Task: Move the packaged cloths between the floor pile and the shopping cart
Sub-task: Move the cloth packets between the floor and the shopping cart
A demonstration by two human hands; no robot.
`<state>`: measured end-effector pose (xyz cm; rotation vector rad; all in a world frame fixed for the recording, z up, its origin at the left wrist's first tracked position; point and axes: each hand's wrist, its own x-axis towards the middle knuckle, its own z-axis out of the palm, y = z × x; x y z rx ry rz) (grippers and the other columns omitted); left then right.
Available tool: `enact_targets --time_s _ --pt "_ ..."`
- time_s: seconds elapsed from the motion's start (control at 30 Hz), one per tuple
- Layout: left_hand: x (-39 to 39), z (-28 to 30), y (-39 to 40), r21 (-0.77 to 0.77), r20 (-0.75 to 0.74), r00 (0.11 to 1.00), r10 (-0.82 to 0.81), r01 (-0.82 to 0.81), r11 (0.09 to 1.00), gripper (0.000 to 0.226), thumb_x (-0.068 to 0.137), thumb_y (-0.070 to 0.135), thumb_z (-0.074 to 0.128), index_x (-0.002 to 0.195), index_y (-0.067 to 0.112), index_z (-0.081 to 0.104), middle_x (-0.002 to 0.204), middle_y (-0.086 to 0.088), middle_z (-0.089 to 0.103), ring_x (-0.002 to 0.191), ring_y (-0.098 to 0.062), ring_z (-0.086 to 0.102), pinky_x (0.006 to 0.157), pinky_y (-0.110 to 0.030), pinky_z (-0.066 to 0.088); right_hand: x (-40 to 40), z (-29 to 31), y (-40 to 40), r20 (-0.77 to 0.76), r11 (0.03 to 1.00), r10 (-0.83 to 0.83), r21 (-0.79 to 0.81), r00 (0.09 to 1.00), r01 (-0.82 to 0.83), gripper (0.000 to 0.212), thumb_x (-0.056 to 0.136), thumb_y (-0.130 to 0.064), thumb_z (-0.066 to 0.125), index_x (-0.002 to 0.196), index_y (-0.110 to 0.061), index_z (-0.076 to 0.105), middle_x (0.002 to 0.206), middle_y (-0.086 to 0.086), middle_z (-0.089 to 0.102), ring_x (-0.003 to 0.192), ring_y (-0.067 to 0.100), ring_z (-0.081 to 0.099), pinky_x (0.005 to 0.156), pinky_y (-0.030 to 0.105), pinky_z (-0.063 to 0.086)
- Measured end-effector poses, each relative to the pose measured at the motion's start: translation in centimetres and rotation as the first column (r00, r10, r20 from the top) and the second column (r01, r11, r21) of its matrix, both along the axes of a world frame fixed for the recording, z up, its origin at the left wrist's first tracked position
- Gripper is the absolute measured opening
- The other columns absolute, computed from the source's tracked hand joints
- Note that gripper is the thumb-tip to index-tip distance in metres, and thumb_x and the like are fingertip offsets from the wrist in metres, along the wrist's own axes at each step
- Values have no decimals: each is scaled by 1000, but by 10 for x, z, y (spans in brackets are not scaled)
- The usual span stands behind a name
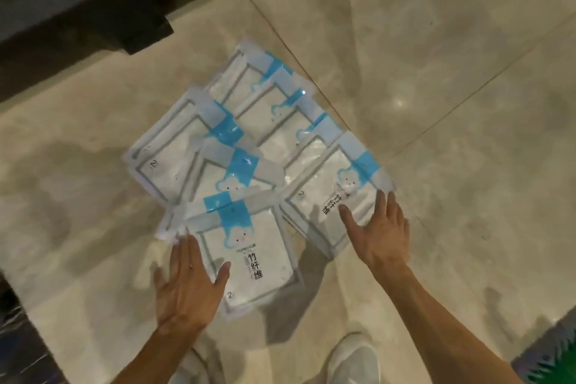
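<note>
Three black Chinese characters, 竹纤维, run top to bottom down the front of the nearest packaged cloth (246, 262), beneath a line of small print too blurred to read. A grey numeral 2 sits in its lower left corner. The packet to its right (330, 196) carries the same vertical characters and a 2 at its left edge. Another 2 marks the packet at the pile's left (165, 153). Lettering on the remaining packets is illegible.
</note>
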<state>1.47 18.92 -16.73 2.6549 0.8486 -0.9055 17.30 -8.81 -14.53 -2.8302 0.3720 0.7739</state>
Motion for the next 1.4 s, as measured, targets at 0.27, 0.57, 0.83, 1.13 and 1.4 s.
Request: enact_targets --time_s 0.27,0.57,0.83,1.13,1.4 --pt "6 -89 0 5 227 974 -23 22 1000 126 71 87 38 155 -7 23 162 -28 22 152 -40 20 112 -64 28 -3 -94 -11 56 972 -231 59 971 228 139 75 -87 57 159 11 4 170 27 2 160 34 3 129 50 9" --pt "97 -78 47 23 358 923 141 -160 987 132 52 65 89 148 -3 30 154 -25 32 140 -43 32 109 -60 28 7 -108 -14 103 951 -303 91 947 294 128 70 -72 78 162 -7 17 168 19 13 157 32 8 126 56 8" --pt "117 -71 50 6 363 920 144 -157 988 96 54 56 93 122 -1 59 136 -21 40 125 -42 38 101 -55 30 32 -103 -16 14 909 -394 157 919 387 117 68 -38 95 159 -37 22 148 14 34 139 37 35 116 53 27" --pt "106 -56 37 -415 342 818 463 -310 855 59 66 55 87 103 11 72 90 -1 74 86 -24 71 76 -36 58 39 -95 -7 -84 812 -583 -12 808 584 107 70 -47 93 146 -1 34 149 20 38 142 39 37 118 50 32" --pt "113 -47 41 -660 249 788 564 -288 694 41 83 7 81 120 12 65 101 3 73 89 -13 72 76 -28 61 18 -94 -38 -82 637 -669 448 739 627 51 73 -6 90 118 -2 68 104 9 76 96 33 74 85 50 62"
